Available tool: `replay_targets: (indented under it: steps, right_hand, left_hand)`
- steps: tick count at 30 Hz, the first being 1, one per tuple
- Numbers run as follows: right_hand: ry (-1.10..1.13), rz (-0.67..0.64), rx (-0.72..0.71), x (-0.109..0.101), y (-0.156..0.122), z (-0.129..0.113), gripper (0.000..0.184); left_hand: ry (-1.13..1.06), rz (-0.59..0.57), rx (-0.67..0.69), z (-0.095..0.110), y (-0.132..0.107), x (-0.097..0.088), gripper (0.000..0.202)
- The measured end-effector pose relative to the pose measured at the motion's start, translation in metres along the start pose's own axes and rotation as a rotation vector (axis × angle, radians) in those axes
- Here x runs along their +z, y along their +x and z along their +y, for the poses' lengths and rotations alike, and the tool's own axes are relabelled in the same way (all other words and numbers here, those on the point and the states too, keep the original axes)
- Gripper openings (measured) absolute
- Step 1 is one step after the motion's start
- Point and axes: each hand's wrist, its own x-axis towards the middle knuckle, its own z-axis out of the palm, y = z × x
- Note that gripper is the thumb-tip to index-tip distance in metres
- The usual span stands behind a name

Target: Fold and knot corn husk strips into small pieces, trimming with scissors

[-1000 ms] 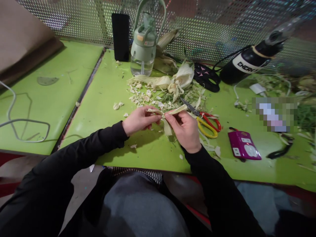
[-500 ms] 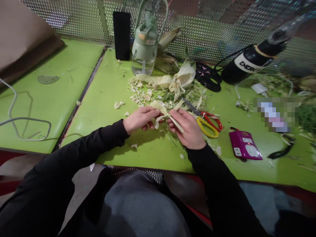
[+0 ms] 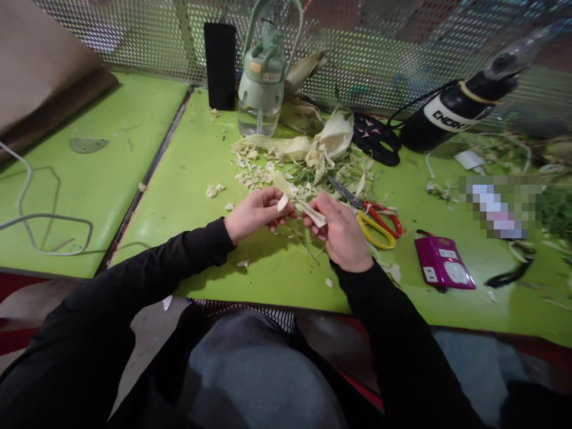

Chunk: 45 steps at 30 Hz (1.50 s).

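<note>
Between my two hands are pale strips of corn husk (image 3: 311,213), held just above the table. My left hand (image 3: 257,213) pinches one end, with a short whitish tip standing up by the thumb. My right hand (image 3: 342,229) grips the other part between thumb and fingers, and some of the fingers are hidden under the hand. Just behind the hands lie a heap of cut husk scraps (image 3: 254,177) and a larger bundle of dried husks (image 3: 330,143). Scissors (image 3: 378,226) with red and yellow handles rest right of my right hand, blades pointing towards the heap.
A black phone (image 3: 220,67) leans on the mesh partition beside a green water bottle (image 3: 261,95). A dark bottle (image 3: 451,113) stands at the back right. Nearer are a purple power socket (image 3: 444,263) and a white cable (image 3: 58,253) at far left. Brown paper (image 3: 44,71) covers the left corner.
The husk strips have shifted in my fingers: a whitish tip now stands up at my left thumb, and the strip at my right hand points differently. My hands stay in nearly the same place.
</note>
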Motion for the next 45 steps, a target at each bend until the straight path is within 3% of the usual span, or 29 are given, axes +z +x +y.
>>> replay_targets:
  steps: [3,8,13,19,25,30,32,35,37,41,45]
  right_hand:
    - [-0.144,-0.046,-0.053,-0.003,-0.001,-0.005,0.039]
    - [-0.337,-0.051,-0.124,0.001,-0.004,-0.01,0.014]
    - [-0.348,-0.024,-0.205,0.002,-0.007,-0.011,0.013]
    - [-0.214,0.167,-0.302,-0.005,-0.003,-0.007,0.026]
    - [-0.265,0.252,-0.402,-0.003,-0.002,-0.006,0.019]
    - [-0.204,0.409,-0.571,-0.004,-0.003,-0.008,0.017]
    - [-0.271,0.364,-0.575,-0.003,-0.006,-0.01,0.018]
    - [-0.45,0.149,-0.494,0.003,-0.012,-0.01,0.02]
    - [-0.564,0.092,-0.481,0.007,-0.014,-0.009,0.021]
    - [-0.727,0.171,-0.561,0.008,-0.013,-0.005,0.016]
    - [-0.851,0.237,-0.726,0.001,-0.011,-0.004,0.017]
  left_hand:
    - [0.022,0.011,0.034,0.0,0.002,-0.002,0.004]
    - [0.197,-0.004,0.136,-0.003,0.003,-0.003,0.008]
    - [0.243,-0.043,0.192,-0.004,0.003,-0.007,0.005]
    - [-0.069,-0.124,-0.028,-0.006,0.004,-0.006,0.026]
    - [-0.121,-0.146,0.007,-0.014,0.006,-0.008,0.014]
    - [-0.15,-0.097,0.086,-0.02,0.01,-0.012,0.019]
    - [-0.126,-0.076,0.139,-0.02,0.01,-0.01,0.022]
    - [-0.048,-0.062,0.201,-0.018,0.006,-0.006,0.025]
    - [-0.03,-0.042,0.216,-0.017,0.004,-0.002,0.024]
    - [-0.096,-0.046,0.156,-0.015,0.002,0.0,0.027]
    - [-0.232,-0.076,0.091,-0.017,0.004,-0.005,0.027]
